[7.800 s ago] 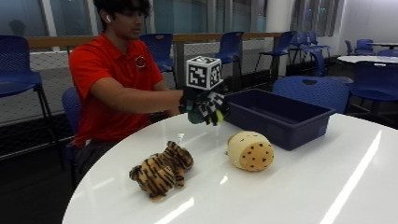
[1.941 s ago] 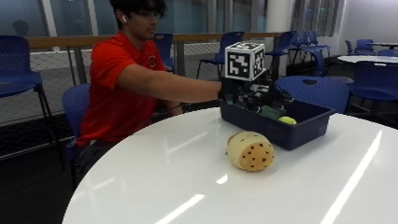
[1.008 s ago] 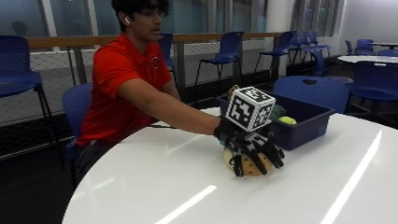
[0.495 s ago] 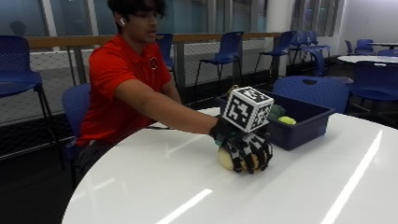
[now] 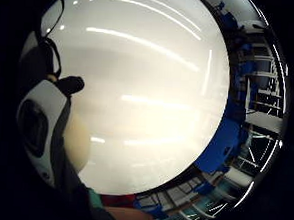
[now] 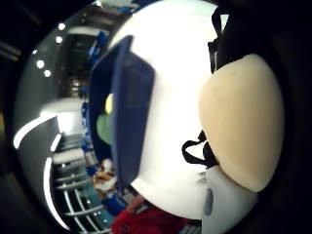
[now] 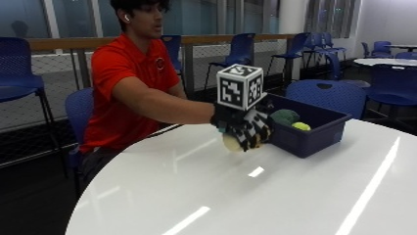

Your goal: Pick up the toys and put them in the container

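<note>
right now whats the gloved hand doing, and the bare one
Gloved right hand: fingers curled round the cream round toy, held above the table.
Bare left hand: not visible, cannot be told.

Round white table (glossy top) with blue container on it.

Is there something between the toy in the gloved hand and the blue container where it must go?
Nothing visible blocks the way. The right hand holds the cream toy above the white table, just beside the blue container. Only the container's near wall lies between them, so the toy must pass over that rim. Green toys already lie inside.
</note>
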Motion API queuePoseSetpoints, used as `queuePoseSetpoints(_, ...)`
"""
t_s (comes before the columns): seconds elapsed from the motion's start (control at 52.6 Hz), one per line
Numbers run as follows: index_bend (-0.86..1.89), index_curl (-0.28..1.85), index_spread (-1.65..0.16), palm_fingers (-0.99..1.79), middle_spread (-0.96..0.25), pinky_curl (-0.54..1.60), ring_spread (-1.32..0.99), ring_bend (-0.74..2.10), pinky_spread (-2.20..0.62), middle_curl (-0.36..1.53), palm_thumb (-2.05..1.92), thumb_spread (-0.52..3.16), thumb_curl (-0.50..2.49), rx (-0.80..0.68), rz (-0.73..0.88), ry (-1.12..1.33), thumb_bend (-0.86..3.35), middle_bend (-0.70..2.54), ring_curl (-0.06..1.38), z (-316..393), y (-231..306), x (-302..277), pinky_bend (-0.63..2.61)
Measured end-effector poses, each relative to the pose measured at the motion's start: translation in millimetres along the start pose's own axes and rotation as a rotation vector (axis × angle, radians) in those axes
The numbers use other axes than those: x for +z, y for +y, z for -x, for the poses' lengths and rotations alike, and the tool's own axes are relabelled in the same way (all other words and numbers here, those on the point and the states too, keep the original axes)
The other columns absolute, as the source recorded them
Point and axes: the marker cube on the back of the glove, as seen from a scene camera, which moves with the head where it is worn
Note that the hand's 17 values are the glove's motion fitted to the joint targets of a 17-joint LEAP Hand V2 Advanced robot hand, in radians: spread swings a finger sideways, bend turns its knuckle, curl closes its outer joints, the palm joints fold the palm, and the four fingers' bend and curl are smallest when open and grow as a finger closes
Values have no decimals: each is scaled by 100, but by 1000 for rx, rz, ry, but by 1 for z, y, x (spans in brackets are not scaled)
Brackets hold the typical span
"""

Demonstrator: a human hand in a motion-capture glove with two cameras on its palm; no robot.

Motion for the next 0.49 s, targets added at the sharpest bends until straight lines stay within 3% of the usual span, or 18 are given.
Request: queuePoseSetpoints(0.495,18,48,-44,104,-51,39,-54,89,-45,59,72,62,83,-248,-72,96,6,47,54,187,3,-85,95)
